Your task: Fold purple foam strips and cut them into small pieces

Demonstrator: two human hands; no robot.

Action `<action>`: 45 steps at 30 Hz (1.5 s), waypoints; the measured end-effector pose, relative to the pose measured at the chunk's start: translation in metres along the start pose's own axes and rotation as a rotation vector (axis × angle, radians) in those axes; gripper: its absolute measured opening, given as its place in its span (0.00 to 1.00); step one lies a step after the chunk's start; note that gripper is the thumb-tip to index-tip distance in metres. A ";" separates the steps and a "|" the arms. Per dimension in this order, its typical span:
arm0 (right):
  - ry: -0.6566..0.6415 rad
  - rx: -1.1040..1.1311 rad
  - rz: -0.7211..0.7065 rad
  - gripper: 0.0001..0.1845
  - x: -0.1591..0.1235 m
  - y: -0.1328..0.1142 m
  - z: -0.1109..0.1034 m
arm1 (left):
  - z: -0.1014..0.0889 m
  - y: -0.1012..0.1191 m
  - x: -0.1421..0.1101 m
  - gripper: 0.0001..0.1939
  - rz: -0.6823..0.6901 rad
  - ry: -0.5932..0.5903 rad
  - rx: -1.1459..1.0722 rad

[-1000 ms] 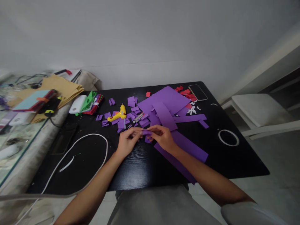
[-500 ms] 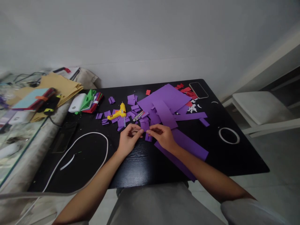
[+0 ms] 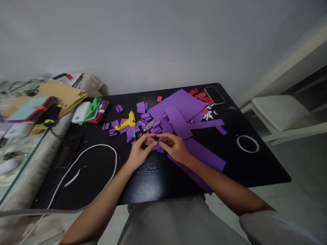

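Note:
My left hand [image 3: 141,149] and my right hand [image 3: 175,147] meet over the near side of the pile, fingers bent and fingertips nearly touching. Between the thumbs and fingertips shows a small purple paper piece [image 3: 158,146], which both hands appear to pinch; the fingers partly cover it. Just beyond lie scissors [image 3: 149,126] among cut purple pieces [image 3: 155,129]. A yellow glue gun [image 3: 126,122] rests on more pieces to the left. Beside my right hand are a purple strip [image 3: 177,120] and a large purple sheet [image 3: 204,158], partly under my forearm.
The black table [image 3: 145,183] also holds a white cable [image 3: 114,163], a bundle of coloured sheets [image 3: 95,110], a phone [image 3: 214,95], red scraps [image 3: 204,97], white scraps [image 3: 208,114] and a white ring [image 3: 247,144]. A white chair [image 3: 276,110] stands at the right.
My right hand's fingers have curled more and reached toward the left fingertips, covering more of the purple piece. The whole view has shifted slightly.

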State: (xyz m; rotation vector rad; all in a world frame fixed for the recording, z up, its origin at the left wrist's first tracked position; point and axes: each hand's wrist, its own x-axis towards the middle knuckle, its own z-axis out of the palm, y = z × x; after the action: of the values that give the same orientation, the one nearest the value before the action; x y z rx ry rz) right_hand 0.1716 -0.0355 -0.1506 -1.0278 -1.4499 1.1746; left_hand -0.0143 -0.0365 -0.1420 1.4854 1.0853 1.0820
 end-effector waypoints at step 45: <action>0.041 0.260 0.146 0.15 -0.001 -0.005 0.000 | 0.004 0.006 -0.003 0.14 0.060 0.159 0.022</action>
State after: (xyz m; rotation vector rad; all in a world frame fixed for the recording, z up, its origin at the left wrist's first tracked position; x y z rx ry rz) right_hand 0.1712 -0.0376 -0.1454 -0.9819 -1.1690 1.3974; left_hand -0.0103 -0.0415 -0.1373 1.4769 1.1725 1.2511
